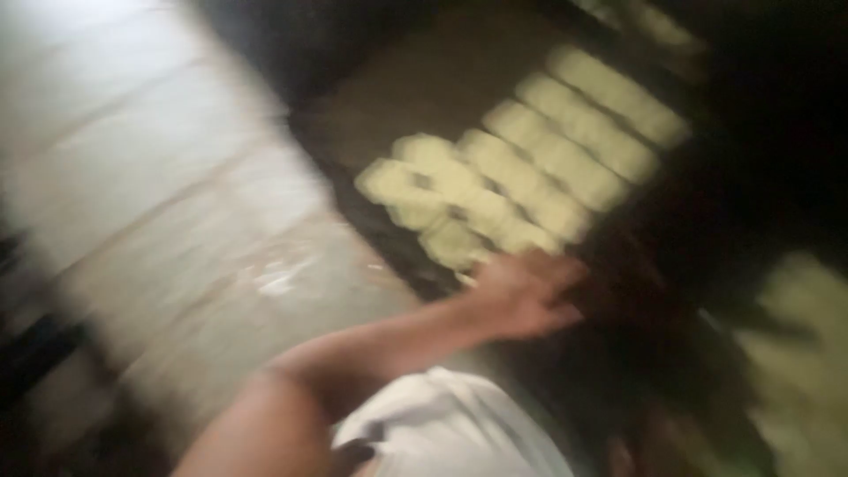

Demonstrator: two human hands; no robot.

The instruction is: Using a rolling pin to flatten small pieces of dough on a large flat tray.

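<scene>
The picture is heavily blurred by motion. My left hand (527, 296) reaches forward from the lower left, fingers spread, and rests at the near edge of a dark tray (415, 97). Nothing shows in its grasp. Rows of pale, rounded dough pieces (521, 168) lie on the tray just beyond the fingertips. The nearest dough piece (455, 243) is a short way from the hand; whether they touch is too blurred to tell. My right hand is out of sight. A white garment (450, 428) covers the lower middle under my arm.
A pale, worn work surface (159, 203) runs along the left of the tray. The right side is dark, with a pale greenish blurred shape (799, 353) at the lower right. Dark shapes sit at the far left edge (35, 353).
</scene>
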